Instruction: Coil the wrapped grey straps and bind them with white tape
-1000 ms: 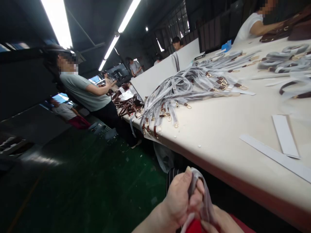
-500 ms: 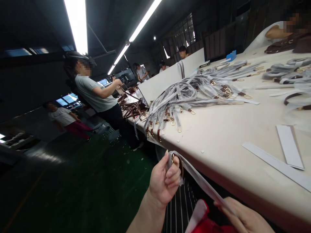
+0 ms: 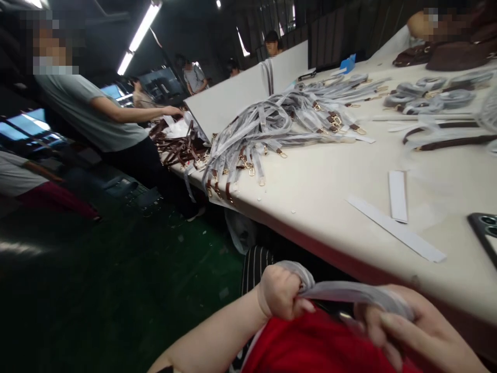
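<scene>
A strap in clear plastic wrap stretches between my two hands, low in front of my body. My left hand is closed around its coiled end, with a loop of the wrapped strap showing above the fist. My right hand grips the strap farther along, fingers curled and partly blurred. Beyond them on the table lies a heap of similar wrapped straps, with brown ends and gold-coloured clasps, some hanging over the near edge.
White card strips and a phone lie at the right. Coiled straps and brown bags sit farther back. A white panel stands upright behind the heap. A co-worker stands at the left beside brown straps.
My left hand has turned over and come down closer to my body. My right hand has risen, bringing the strap nearly level. The view has swung right, and a phone now shows.
</scene>
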A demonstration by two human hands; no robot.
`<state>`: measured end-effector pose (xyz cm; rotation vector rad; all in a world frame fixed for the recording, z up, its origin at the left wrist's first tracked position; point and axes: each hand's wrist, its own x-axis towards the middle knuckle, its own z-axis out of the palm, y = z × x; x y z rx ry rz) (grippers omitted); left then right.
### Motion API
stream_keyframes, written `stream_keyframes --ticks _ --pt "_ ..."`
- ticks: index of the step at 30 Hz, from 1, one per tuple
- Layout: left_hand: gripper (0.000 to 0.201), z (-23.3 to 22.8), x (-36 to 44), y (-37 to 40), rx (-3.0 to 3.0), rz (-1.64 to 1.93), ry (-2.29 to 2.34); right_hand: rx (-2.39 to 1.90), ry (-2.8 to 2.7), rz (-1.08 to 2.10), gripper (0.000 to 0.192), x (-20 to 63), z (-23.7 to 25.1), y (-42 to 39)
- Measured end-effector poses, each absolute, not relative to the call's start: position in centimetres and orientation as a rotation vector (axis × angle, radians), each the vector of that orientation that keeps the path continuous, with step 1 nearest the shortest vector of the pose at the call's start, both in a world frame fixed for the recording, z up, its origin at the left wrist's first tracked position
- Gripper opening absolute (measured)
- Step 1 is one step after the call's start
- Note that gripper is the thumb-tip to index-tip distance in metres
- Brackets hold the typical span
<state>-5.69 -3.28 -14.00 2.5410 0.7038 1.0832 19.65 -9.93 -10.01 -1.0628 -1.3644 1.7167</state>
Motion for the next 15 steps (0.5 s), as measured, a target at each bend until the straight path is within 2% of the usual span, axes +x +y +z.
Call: stream_keyframes --ticks 2,5,6,7,9,10,15 --pt "0.055 -14.1 -5.1 -4.5 2.385 0.889 0.775 -1.248 -1.377 1.552 0.049 20.1 -9.9 -8.8" --pt "0.066 -13.6 -4.4 -5.7 1.796 0.631 0.959 -1.575 -1.555 0.94 0.034 19.4 -11.1 -7.8" --pt "0.07 -13.3 -4.1 -6.0 1.564 0.571 0.992 -1.589 -1.619 0.767 0.036 18.9 -11.7 -7.8" --pt "0.073 -13.1 -3.9 -6.3 1.35 0.536 1.012 -1.546 -1.696 0.675 0.046 18.2 -12.4 -8.0" --pt "0.075 -12.5 -3.3 -6.7 1.021 0.534 1.007 -1.381 -1.862 0.722 0.062 16.6 -13.5 -8.7" --pt "0.075 -12.2 -3.1 -6.8 0.909 0.543 0.977 -1.311 -1.923 0.812 0.062 15.8 -14.1 -8.9" --pt "0.071 -10.4 -3.7 -5.9 0.638 0.622 0.873 -1.185 -1.843 1.308 0.028 12.5 -16.4 -8.8"
